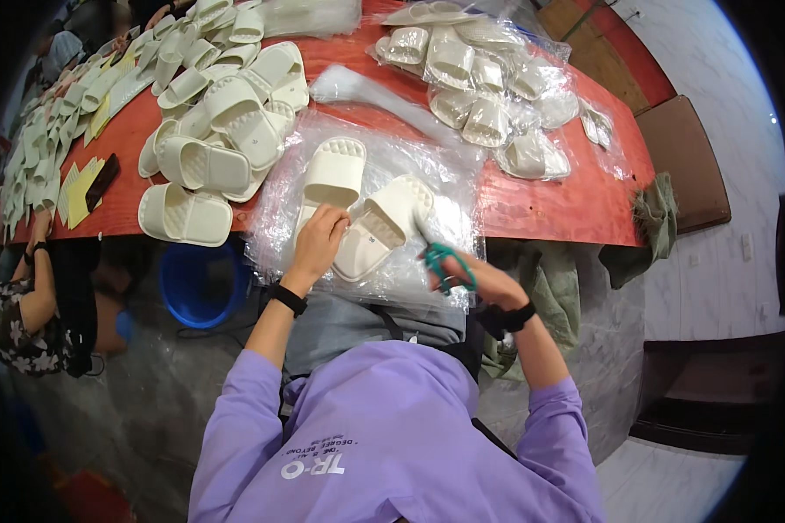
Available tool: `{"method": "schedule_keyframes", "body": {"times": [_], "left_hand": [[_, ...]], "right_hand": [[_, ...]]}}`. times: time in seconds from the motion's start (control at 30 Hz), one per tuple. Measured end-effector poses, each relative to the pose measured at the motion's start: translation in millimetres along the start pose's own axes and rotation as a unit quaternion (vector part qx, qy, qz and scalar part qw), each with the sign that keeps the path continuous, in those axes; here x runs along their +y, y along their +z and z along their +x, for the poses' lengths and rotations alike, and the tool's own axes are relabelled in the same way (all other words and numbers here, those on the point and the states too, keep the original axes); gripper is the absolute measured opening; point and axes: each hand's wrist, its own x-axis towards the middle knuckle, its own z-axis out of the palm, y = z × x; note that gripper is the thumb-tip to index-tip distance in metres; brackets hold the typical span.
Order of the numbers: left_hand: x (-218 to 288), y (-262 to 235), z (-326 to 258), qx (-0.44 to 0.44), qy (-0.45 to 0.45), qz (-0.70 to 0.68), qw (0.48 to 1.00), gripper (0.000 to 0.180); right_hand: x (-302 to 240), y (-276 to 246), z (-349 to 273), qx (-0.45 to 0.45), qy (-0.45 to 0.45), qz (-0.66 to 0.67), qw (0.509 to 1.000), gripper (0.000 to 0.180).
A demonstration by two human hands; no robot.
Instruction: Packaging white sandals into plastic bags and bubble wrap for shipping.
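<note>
Cream slippers [358, 209] with ribbed insoles lie on clear plastic [427, 166] over a red-orange table [549, 205] — green-handled scissors [445, 266] at centre, blue bucket [203, 283] lower left, purple sleeves [244, 383].

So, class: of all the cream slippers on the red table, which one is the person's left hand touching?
The slipper lying tilted on the clear plastic sheet at the near edge; the left hand rests on it. Its neighbour lies untouched.

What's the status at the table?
Left hand on a cream slipper. Right hand holds green scissors. Slippers lie on clear plastic; nothing in the way.
</note>
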Motion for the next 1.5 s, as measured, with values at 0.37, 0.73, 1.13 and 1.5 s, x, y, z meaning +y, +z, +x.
{"method": "schedule_keyframes", "body": {"times": [0.37,0.73,1.13,1.5], "left_hand": [[-3,0,-4,0.012,-0.022,-0.044,0.999,0.009],[-6,-5,-5,0.005,-0.032,-0.073,0.997,0.009],[34,-109,-27,0.033,-0.090,-0.122,0.988,0.009],[19,-246,-89,0.220,-0.114,-0.259,0.934,0.012]], "right_hand": [[1,26,79,-0.113,0.130,0.083,0.982,0.086],[-14,31,43,0.077,0.042,-0.025,0.996,0.031],[134,-170,-14,0.548,0.080,-0.193,0.810,0.047],[123,-241,14,0.522,0.141,-0.466,0.700,0.031]]}}
